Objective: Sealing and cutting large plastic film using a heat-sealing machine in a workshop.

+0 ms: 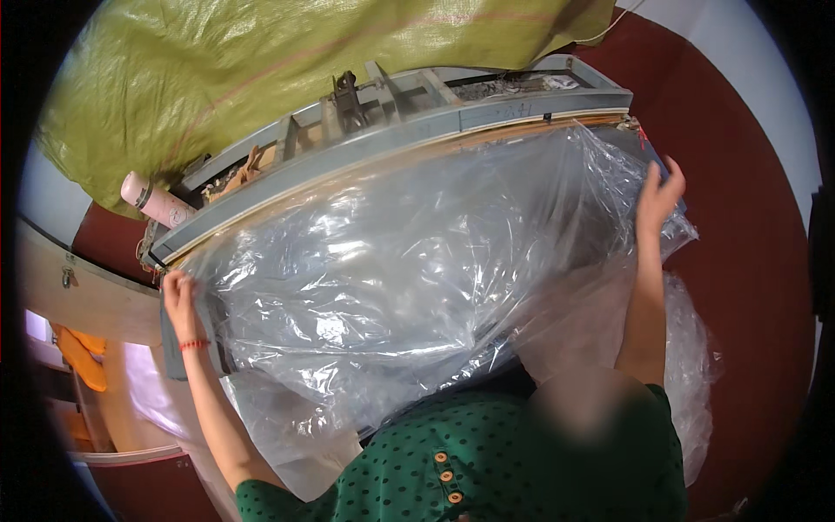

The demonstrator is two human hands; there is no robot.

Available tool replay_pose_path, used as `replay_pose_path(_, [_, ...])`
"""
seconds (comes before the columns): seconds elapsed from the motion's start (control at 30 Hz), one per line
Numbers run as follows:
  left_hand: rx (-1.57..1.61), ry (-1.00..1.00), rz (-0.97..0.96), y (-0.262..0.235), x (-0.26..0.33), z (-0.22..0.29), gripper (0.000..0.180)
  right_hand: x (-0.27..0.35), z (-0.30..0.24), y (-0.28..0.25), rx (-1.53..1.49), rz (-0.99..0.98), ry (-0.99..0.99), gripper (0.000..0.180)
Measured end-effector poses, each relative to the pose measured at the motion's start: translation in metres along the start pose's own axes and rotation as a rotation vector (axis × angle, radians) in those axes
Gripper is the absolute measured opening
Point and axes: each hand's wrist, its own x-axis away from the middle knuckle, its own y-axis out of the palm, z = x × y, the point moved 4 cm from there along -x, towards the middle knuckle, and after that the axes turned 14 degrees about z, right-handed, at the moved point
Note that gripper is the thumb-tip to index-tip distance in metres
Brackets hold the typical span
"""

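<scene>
Hands, clear plastic sheet between

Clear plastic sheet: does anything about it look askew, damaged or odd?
The clear plastic sheet looks uneven rather than flat: it is wrinkled across its middle and gathers into folds beside the right hand. I can't make out any tear.

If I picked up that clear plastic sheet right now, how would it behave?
The clear plastic sheet would probably flop and crumple, judging by its many wrinkles and loose folds. It looks thin and see-through, so it's likely light for its size. Its glossy shine suggests it might feel slippery.
</scene>
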Motion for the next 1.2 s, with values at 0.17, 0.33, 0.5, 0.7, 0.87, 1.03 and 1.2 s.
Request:
replay_pose_path(0.17, [-0.699, 0.472, 0.645, -0.063, 0.063, 0.036, 0.013, 0.050, 0.177, -0.060, 0.700, 0.259, 0.259, 0.045])
replay_pose_path(0.33, [0.161, -0.421, -0.944, 0.078, 0.241, 0.117, 0.022, 0.089, 0.183, -0.040, -0.499, 0.024, 1.344, 0.018])
replay_pose_path(0.5, [0.147, 0.308, -1.030, 0.164, 0.360, 0.024, 0.035, 0.049, 0.106, -0.027, -0.767, 0.112, 1.203, 0.005])
replay_pose_path(0.7, [-0.317, 0.125, -1.314, 0.117, 0.338, -0.054, 0.022, -0.019, -0.083, 0.013, -0.750, -0.166, 0.767, 0.024])
replay_pose_path(0.87, [-0.146, -0.478, -0.533, -0.067, 0.201, -0.030, 0.016, -0.002, -0.256, 0.048, -0.958, -0.669, 0.559, 0.028])
replay_pose_path(1.03, [-0.873, 0.080, 0.468, -0.333, 0.128, -0.074, 0.025, 0.075, -0.403, 0.030, -1.138, -1.388, 0.568, 0.023])
replay_pose_path(1.2, [-0.312, 0.206, 0.372, -0.127, 0.134, 0.133, 0.028, 0.100, -0.432, 0.009, -1.111, -1.501, 0.221, 0.019])
